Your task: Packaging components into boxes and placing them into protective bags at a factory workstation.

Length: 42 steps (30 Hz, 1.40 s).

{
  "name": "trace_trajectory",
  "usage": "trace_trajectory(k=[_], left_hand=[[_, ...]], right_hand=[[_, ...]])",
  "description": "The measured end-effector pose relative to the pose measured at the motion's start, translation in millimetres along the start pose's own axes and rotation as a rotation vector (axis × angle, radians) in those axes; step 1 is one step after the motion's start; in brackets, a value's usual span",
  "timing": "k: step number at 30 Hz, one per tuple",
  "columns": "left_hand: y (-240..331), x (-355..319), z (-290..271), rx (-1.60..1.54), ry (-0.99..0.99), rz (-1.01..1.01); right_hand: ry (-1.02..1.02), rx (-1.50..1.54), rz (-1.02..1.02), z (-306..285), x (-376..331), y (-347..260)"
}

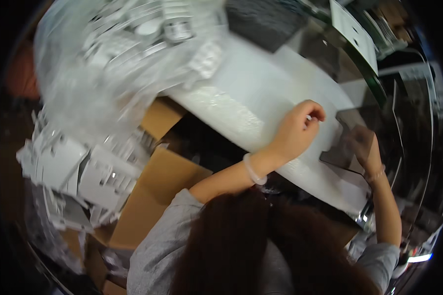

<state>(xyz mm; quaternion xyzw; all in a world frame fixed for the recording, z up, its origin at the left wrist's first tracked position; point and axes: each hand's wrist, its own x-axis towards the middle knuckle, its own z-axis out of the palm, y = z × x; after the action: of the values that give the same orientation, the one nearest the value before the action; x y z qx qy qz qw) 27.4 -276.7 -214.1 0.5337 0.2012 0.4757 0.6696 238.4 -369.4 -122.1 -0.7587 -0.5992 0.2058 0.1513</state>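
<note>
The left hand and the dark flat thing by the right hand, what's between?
White surface lies between left hand and dark flat thing, in the head view.

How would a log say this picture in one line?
Left hand: curled over white surface, grip unclear | Right hand: at dark flat piece, blurred | Nearby: clear bag of white parts, open cardboard box

The right hand [365, 147] is blurred; whether it grips the dark panel [335, 151] cannot be told. What shows white inside the left hand [299, 127] is too small to tell, perhaps just the table [261, 73]. Hair [221, 246] hides much of the shirt [152, 250]. The upper edge cuts off the bag [71, 88] and dark block [263, 24].
</note>
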Motion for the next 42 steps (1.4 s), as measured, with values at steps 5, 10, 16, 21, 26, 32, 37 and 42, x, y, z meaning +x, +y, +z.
trace_trajectory(k=[5, 10, 16, 21, 26, 32, 37, 42], left_hand=[[27.2, -9.5, -17.6, 0.09, 0.086, 0.201], [93.6, -27.9, -117.9, 0.643, 0.205, 0.381], [165.6, -87.5, -262.1, 1.843, 0.565, -0.016], [158.4, -110.3, -298.1, 2.071, 0.505, -0.153], [217.7, -120.6, -285.1, 1.673, 0.385, -0.102], [245.5, -98.0, -177.1, 1.22, 0.095, 0.104], [199.4, -60.3, -133.7, 0.657, -0.362, 0.066], [162.3, -19.5, -136.9, -0.168, -1.029, -0.084]], right_hand=[[-0.104, 0.013, 0.165, -0.3, 31.0, 3.8], [-0.074, -0.037, -0.034, -20.6, 57.1, 34.2], [0.383, 0.12, -0.133, -39.4, 59.5, 30.0], [0.749, 0.322, -0.332, -23.4, 15.3, -35.5], [0.755, 0.308, -0.491, 32.8, -49.5, -97.4], [0.605, 0.192, -0.695, 102.0, -34.8, -176.1], [0.833, 0.171, -0.665, 122.8, -18.2, -187.6], [0.9, 1.064, -0.605, 122.3, -22.7, -170.3]])
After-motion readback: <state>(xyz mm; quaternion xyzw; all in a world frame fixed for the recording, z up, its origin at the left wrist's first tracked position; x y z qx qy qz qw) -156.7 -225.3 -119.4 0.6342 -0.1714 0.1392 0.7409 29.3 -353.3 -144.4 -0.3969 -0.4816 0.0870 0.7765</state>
